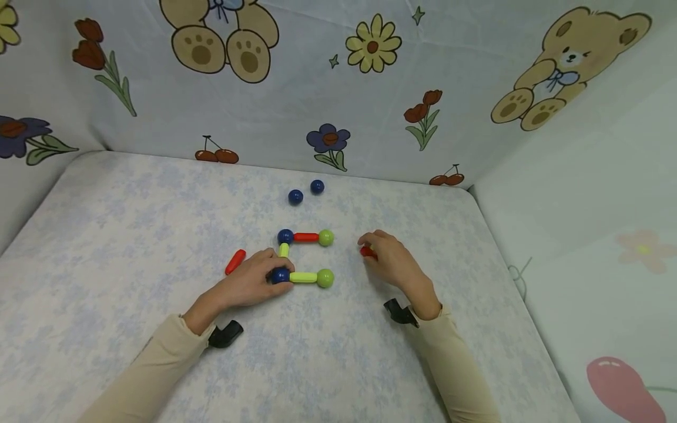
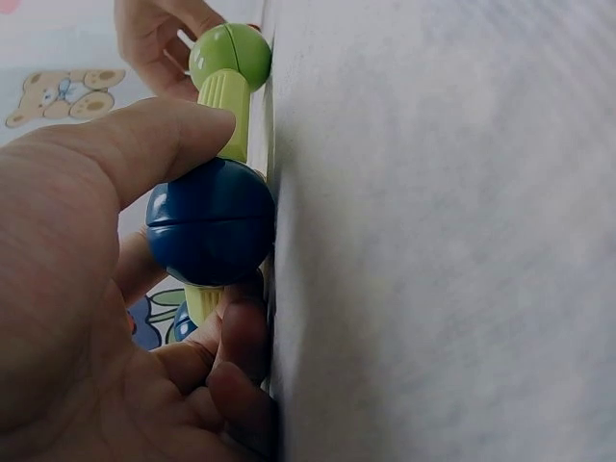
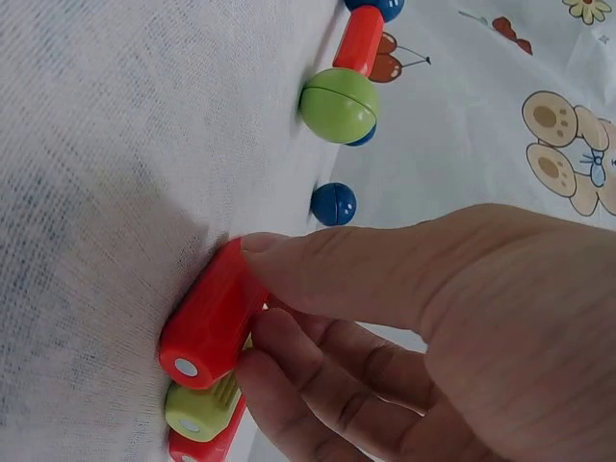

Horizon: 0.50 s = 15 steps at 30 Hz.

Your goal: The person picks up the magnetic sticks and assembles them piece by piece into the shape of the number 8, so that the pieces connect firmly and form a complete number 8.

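In the head view, my left hand [image 1: 251,281] holds a dark blue ball [image 1: 280,275] between thumb and curled fingers. From that ball a yellow-green rod [image 1: 304,277] runs right to a lime green ball [image 1: 325,278]. Another yellow-green rod [image 1: 284,250] leads up to a second blue ball [image 1: 285,237], joined by a red rod [image 1: 305,237] to a second green ball [image 1: 326,237]. To the right, my right hand [image 1: 392,258] pinches a loose red rod [image 3: 214,313]. Beside it lie a yellow-green rod [image 3: 197,409] and another red one [image 3: 207,445], partly hidden.
Two loose blue balls, one nearer [image 1: 295,197] and one farther [image 1: 317,187], lie toward the back of the cloth-covered table [image 1: 338,358]. A loose red rod [image 1: 235,262] rests beside my left hand. Behind the table hangs a printed cloth [image 1: 296,100].
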Each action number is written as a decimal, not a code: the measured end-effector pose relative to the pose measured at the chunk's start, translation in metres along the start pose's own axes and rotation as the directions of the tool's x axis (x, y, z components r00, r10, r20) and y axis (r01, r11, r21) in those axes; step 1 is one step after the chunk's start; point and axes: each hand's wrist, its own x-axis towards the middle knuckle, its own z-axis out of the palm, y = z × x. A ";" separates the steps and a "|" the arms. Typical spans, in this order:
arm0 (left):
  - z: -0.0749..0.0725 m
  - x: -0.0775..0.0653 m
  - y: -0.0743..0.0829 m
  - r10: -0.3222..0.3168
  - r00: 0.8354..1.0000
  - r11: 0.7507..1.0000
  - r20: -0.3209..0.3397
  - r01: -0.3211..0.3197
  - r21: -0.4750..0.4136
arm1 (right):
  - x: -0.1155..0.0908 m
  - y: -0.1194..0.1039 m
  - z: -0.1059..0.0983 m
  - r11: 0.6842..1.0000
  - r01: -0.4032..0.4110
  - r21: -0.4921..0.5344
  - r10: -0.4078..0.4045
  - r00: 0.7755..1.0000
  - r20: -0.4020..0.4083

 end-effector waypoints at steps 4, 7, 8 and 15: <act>0.000 -0.001 0.000 0.003 1.000 1.000 -0.001 -0.003 0.001 | 0.000 -0.001 -0.001 1.000 -0.022 -0.002 0.022 0.999 0.025; 0.000 0.000 0.000 0.009 1.000 1.000 -0.001 -0.009 0.002 | 0.000 -0.001 -0.002 0.998 -0.055 -0.021 0.056 0.997 0.044; 0.000 0.000 0.000 0.010 1.000 1.000 -0.001 -0.010 0.002 | 0.000 -0.002 -0.002 0.997 -0.067 -0.028 0.068 0.996 0.049; 0.000 0.000 0.000 0.013 1.000 1.000 -0.006 -0.013 0.003 | 0.001 -0.004 0.003 0.997 -0.035 -0.073 0.038 0.999 0.036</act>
